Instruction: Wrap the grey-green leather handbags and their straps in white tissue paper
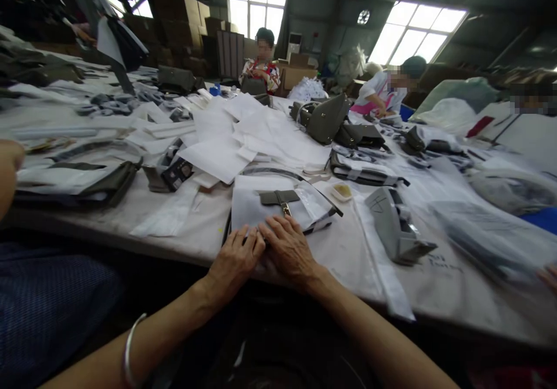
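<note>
A dark olive handbag covered with white paper lies flat at the table's near edge, its strap curving behind it. A dark flap with a gold-coloured clasp shows on top of the paper. My left hand rests on the bag's near edge, fingers bent and close together. Right beside it, my right hand lies over the same edge just below the clasp, fingers spread a little. The fingertips of the two hands nearly touch. What lies under the palms is hidden.
Loose white sheets pile up behind the bag. To the right are a small dish and a grey tape dispenser. Another paper-covered bag lies left. People sit across the table; a blurred hand shows at far right.
</note>
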`<state>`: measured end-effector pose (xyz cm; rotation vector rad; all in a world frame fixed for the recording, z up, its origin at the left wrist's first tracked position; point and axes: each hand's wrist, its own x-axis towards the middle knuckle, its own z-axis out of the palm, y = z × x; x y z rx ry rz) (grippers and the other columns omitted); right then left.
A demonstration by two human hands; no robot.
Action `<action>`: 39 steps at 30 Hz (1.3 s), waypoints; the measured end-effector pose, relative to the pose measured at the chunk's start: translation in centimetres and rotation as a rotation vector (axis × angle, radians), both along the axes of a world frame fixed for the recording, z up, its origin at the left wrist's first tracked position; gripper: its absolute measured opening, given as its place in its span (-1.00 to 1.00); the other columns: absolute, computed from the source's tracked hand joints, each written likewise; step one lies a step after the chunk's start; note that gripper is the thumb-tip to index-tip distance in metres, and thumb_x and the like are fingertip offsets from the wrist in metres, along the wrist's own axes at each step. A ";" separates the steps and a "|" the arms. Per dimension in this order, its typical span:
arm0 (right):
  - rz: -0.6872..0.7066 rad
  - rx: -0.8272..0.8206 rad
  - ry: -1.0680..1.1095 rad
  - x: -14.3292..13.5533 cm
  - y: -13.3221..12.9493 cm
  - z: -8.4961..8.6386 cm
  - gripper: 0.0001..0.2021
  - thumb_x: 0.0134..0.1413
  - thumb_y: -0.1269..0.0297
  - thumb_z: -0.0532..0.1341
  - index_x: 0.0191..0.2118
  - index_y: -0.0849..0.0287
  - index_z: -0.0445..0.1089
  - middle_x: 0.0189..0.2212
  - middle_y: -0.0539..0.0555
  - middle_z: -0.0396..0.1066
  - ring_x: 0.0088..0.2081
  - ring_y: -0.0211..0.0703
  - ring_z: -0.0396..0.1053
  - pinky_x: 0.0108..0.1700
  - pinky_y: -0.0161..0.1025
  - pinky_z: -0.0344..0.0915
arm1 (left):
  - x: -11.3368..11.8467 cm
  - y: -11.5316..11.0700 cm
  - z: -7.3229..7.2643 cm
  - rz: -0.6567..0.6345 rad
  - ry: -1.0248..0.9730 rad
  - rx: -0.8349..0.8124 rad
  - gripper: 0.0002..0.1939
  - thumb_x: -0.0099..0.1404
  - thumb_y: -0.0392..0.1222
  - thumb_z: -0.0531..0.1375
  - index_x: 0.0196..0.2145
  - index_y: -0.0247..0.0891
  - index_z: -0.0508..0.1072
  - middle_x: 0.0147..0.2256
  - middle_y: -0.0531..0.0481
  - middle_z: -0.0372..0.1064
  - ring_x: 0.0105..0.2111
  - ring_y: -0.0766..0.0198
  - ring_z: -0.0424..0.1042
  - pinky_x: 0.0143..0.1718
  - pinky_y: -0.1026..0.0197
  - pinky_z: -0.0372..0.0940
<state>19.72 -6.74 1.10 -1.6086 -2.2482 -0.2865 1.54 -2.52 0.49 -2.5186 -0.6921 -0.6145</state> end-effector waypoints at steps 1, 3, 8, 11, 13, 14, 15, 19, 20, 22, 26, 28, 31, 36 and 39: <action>-0.001 0.002 0.005 -0.1 0.0 0.0 -0.61 0.30 0.31 0.11 0.21 0.09 0.23 0.18 0.11 0.29 0.23 0.01 0.12 0.30 0.03 -0.04 | 0.1 0.3 0.2 -0.007 0.017 -0.025 -0.71 0.33 -0.45 0.02 -0.04 -0.41 0.40 -0.04 -0.27 0.43 -0.05 -0.03 0.44 -0.07 -0.02 0.39; -0.005 0.014 0.003 -0.3 0.2 0.1 -0.61 0.29 0.32 0.11 0.21 0.11 0.24 0.16 0.13 0.30 0.22 0.02 0.13 0.30 0.04 -0.03 | -0.1 0.8 0.5 -0.036 0.035 -0.101 -0.70 0.31 -0.44 0.04 -0.02 -0.40 0.37 -0.07 -0.25 0.43 -0.08 0.01 0.45 -0.10 0.02 0.40; -0.012 0.129 -0.069 -0.5 1.1 0.3 -0.60 0.30 0.37 0.07 0.23 0.16 0.19 0.14 0.17 0.30 0.20 0.05 0.13 0.29 0.07 -0.03 | -0.6 2.0 1.7 -0.093 -0.039 -0.238 -0.53 0.15 -0.51 0.04 0.04 -0.39 0.30 -0.08 -0.21 0.40 -0.10 0.06 0.42 -0.09 0.04 0.38; -0.004 0.167 -0.125 -0.2 2.1 0.9 -0.59 0.31 0.39 0.03 0.24 0.19 0.16 0.06 0.19 0.36 0.09 0.05 0.22 0.20 0.06 0.09 | -0.7 2.4 2.5 -0.094 -0.055 -0.252 -0.45 0.07 -0.54 0.03 0.05 -0.39 0.28 -0.08 -0.20 0.40 -0.11 0.06 0.41 -0.06 0.03 0.36; 0.028 0.156 -0.161 0.2 2.7 1.5 -0.60 0.30 0.38 0.03 0.22 0.21 0.18 -0.06 0.18 0.41 -0.06 0.04 0.29 0.07 0.02 0.19 | -0.6 2.5 2.8 -0.078 -0.057 -0.230 -0.45 0.06 -0.53 0.04 0.05 -0.38 0.28 -0.10 -0.19 0.41 -0.13 0.06 0.42 -0.08 0.04 0.36; 0.044 0.147 -0.176 0.4 3.0 1.8 -0.61 0.29 0.36 0.04 0.20 0.23 0.20 -0.11 0.17 0.43 -0.12 0.03 0.30 0.01 0.01 0.22 | -0.5 2.5 2.9 -0.068 -0.062 -0.209 -0.44 0.07 -0.51 0.07 0.06 -0.38 0.27 -0.09 -0.19 0.41 -0.12 0.05 0.42 -0.08 0.03 0.35; 0.060 0.137 -0.185 0.5 3.2 2.2 -0.62 0.28 0.34 0.05 0.18 0.24 0.22 -0.15 0.17 0.43 -0.17 0.03 0.30 -0.04 0.00 0.23 | -0.5 2.4 2.9 -0.056 -0.074 -0.178 -0.43 0.07 -0.49 0.09 0.08 -0.38 0.26 -0.07 -0.21 0.40 -0.09 0.03 0.41 -0.06 0.02 0.35; 0.068 0.080 -0.161 -0.1 3.3 3.4 -0.67 0.22 0.26 0.13 0.08 0.23 0.28 -0.21 0.15 0.45 -0.20 0.03 0.30 -0.07 -0.02 0.22 | -0.4 2.8 2.2 -0.035 -0.177 0.051 -0.50 0.19 -0.42 0.12 0.10 -0.37 0.26 -0.04 -0.23 0.40 -0.05 -0.04 0.39 -0.05 -0.03 0.30; 0.062 0.061 -0.150 -0.4 3.1 3.7 -0.68 0.21 0.26 0.15 0.06 0.22 0.29 -0.23 0.14 0.45 -0.20 0.02 0.31 -0.08 -0.03 0.22 | -0.5 3.0 1.8 -0.046 -0.206 0.105 -0.57 0.23 -0.42 0.10 0.07 -0.37 0.28 -0.09 -0.21 0.43 -0.10 -0.01 0.41 -0.09 -0.01 0.31; 0.078 0.027 -0.119 -0.7 2.6 4.0 -0.67 0.17 0.23 0.21 0.04 0.19 0.29 -0.22 0.12 0.46 -0.20 0.01 0.33 -0.09 -0.05 0.23 | -0.7 3.4 1.1 -0.083 -0.253 0.156 -0.67 0.31 -0.42 0.03 0.01 -0.35 0.33 -0.18 -0.16 0.46 -0.20 0.07 0.43 -0.16 0.05 0.30; 0.138 0.092 0.074 2.3 1.7 4.9 -0.63 0.21 0.18 0.22 0.10 0.11 0.27 -0.09 0.09 0.46 -0.11 -0.06 0.37 -0.04 -0.12 0.26 | -1.6 3.5 -0.4 -0.127 -0.314 0.132 -0.69 0.36 -0.43 -0.04 -0.02 -0.32 0.36 -0.19 -0.11 0.47 -0.20 0.14 0.44 -0.15 0.11 0.30; 0.022 0.219 0.199 6.0 1.6 5.4 -0.69 0.28 0.20 0.14 0.10 0.11 0.29 -0.03 0.11 0.45 -0.03 -0.08 0.36 0.03 -0.13 0.26 | -2.2 3.3 -1.1 -0.121 -0.339 0.108 -0.66 0.35 -0.46 -0.05 -0.02 -0.29 0.37 -0.17 -0.09 0.48 -0.15 0.16 0.45 -0.10 0.13 0.31; -0.344 0.307 0.262 13.0 2.1 5.3 -0.66 0.30 0.21 0.06 0.11 0.20 0.31 0.04 0.21 0.40 0.08 0.01 0.31 0.12 -0.04 0.24 | -2.9 3.1 -1.8 -0.109 -0.368 0.062 -0.61 0.32 -0.49 -0.04 0.00 -0.25 0.37 -0.12 -0.06 0.48 -0.08 0.17 0.45 -0.01 0.15 0.30; -0.858 -0.055 0.005 20.9 3.9 2.9 -0.47 0.28 0.10 0.06 0.27 0.29 0.19 0.32 0.31 0.03 0.33 0.21 -0.04 0.28 0.14 -0.03 | -2.9 3.2 -2.4 -0.110 -0.398 0.024 -0.59 0.30 -0.51 -0.03 0.02 -0.26 0.36 -0.08 -0.07 0.48 -0.03 0.16 0.45 0.06 0.15 0.29; -0.870 -0.262 -0.052 22.2 4.9 1.2 -0.53 0.30 0.09 0.03 0.19 0.21 0.31 0.36 0.24 -0.02 0.37 0.23 -0.16 0.31 0.22 -0.20 | -2.8 3.2 -2.6 -0.106 -0.398 0.001 -0.57 0.28 -0.52 -0.04 0.03 -0.28 0.35 -0.07 -0.09 0.47 -0.01 0.14 0.43 0.08 0.13 0.28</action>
